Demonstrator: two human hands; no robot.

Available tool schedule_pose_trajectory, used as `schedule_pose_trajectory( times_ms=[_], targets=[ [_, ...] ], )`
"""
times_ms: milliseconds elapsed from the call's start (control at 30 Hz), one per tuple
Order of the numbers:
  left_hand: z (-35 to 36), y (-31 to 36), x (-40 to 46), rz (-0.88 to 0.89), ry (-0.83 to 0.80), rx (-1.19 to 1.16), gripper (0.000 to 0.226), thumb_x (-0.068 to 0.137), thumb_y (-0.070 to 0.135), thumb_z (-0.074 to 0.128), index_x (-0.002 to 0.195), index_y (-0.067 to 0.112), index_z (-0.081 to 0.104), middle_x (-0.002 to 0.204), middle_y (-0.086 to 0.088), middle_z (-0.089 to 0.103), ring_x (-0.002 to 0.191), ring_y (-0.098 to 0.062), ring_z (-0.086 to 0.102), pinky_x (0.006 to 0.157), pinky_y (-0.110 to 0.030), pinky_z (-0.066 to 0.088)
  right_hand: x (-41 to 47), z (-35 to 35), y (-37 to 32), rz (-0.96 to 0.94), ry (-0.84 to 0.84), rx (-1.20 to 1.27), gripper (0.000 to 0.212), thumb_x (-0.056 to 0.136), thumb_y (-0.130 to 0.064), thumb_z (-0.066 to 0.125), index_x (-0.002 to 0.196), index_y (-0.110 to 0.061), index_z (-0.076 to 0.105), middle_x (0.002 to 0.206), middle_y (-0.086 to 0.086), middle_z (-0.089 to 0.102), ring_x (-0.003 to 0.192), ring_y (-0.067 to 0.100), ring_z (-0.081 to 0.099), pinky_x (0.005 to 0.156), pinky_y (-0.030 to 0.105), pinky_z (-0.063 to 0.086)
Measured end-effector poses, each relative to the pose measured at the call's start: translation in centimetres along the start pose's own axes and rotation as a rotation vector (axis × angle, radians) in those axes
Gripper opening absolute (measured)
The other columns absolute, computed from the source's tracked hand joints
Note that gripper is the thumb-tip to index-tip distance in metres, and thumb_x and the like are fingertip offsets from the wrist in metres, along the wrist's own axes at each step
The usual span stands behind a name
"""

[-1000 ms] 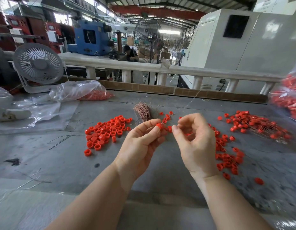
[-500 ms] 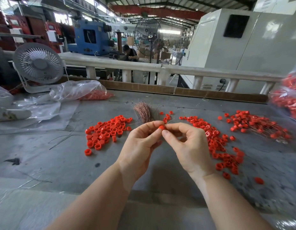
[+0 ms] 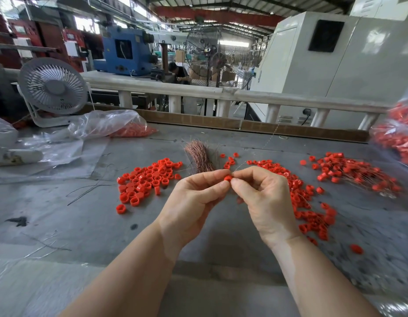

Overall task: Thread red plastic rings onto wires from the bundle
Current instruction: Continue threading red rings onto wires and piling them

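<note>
The left hand (image 3: 193,202) pinched one small red plastic ring (image 3: 228,178) between thumb and forefinger, and the right hand (image 3: 264,202) had closed in from a second earlier, when it hung apart with its fingers curled, until its fingertips met the ring. The right fingers were pinched on a thin bare wire (image 3: 255,154) that ran from the ring up and away toward the far edge of the grey desk (image 3: 84,225). Judged from this, the wire's end was at or in the ring's hole, so this ring was being threaded; whether it had passed through could not be told.

Left of the held ring lay the loose pile of unthreaded red rings (image 3: 148,179), unchanged. Just behind the ring stood the coppery bundle of fine wires (image 3: 199,157). Right of it spread the rings already on wires (image 3: 308,197), and farther right another finished heap (image 3: 349,172). Well behind, to the left, sat a clear plastic bag of red rings (image 3: 120,126) and a small white fan (image 3: 52,88).
</note>
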State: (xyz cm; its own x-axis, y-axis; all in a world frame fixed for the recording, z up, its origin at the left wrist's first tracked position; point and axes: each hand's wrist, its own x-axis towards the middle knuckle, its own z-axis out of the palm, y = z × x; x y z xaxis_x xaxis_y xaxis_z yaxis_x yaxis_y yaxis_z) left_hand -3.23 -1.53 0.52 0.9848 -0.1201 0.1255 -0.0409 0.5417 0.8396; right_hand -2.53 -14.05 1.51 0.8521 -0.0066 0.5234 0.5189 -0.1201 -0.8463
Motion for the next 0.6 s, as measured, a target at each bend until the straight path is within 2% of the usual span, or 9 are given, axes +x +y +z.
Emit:
schedule_pose_trajectory(
  times_ms=[200, 367, 467, 600],
  targets=[
    [0.17, 0.10, -0.05, 0.026, 0.015, 0.026, 0.017, 0.062, 0.002, 0.064, 0.069, 0.012, 0.076, 0.071, -0.004, 0.072, 0.066, -0.008, 0.068, 0.063, -0.015, 0.053, 0.05, -0.01, 0.26, -0.014, -0.017, 0.014, 0.010, 0.067, -0.017, 0.064, 0.059, -0.023, 0.066, 0.053, -0.009, 0.062, 0.049, 0.002, 0.052, 0.052, 0.016, 0.043],
    [0.27, -0.04, -0.11, 0.066, 0.027, 0.040, 0.015, 0.063, 0.003, 0.065, 0.070, 0.011, 0.075, 0.072, -0.004, 0.072, 0.065, -0.008, 0.067, 0.060, -0.014, 0.051, 0.01, 0.05, 0.32, 0.028, -0.012, 0.035, 0.006, 0.067, -0.019, 0.065, 0.062, -0.021, 0.067, 0.056, -0.007, 0.063, 0.052, 0.004, 0.052, 0.054, 0.018, 0.045],
    [0.34, -0.03, -0.11, 0.068, 0.000, 0.003, 0.020, 0.063, 0.002, 0.065, 0.078, 0.010, 0.074, 0.075, -0.005, 0.072, 0.067, -0.009, 0.068, 0.062, -0.015, 0.052, 0.13, -0.06, 0.46, 0.056, -0.002, 0.057, 0.015, 0.076, -0.008, 0.070, 0.066, -0.019, 0.068, 0.054, -0.004, 0.061, 0.053, 0.007, 0.051, 0.053, 0.019, 0.045],
    [0.48, -0.07, -0.11, 0.101, 0.015, 0.046, 0.025, 0.061, 0.003, 0.067, 0.085, 0.008, 0.070, 0.074, -0.003, 0.072, 0.068, -0.008, 0.067, 0.061, -0.014, 0.050, 0.18, -0.10, 0.55, 0.120, -0.012, 0.127, 0.016, 0.081, 0.000, 0.062, 0.069, -0.010, 0.068, 0.057, 0.003, 0.061, 0.053, 0.008, 0.053, 0.051, 0.017, 0.045]
  ],
)
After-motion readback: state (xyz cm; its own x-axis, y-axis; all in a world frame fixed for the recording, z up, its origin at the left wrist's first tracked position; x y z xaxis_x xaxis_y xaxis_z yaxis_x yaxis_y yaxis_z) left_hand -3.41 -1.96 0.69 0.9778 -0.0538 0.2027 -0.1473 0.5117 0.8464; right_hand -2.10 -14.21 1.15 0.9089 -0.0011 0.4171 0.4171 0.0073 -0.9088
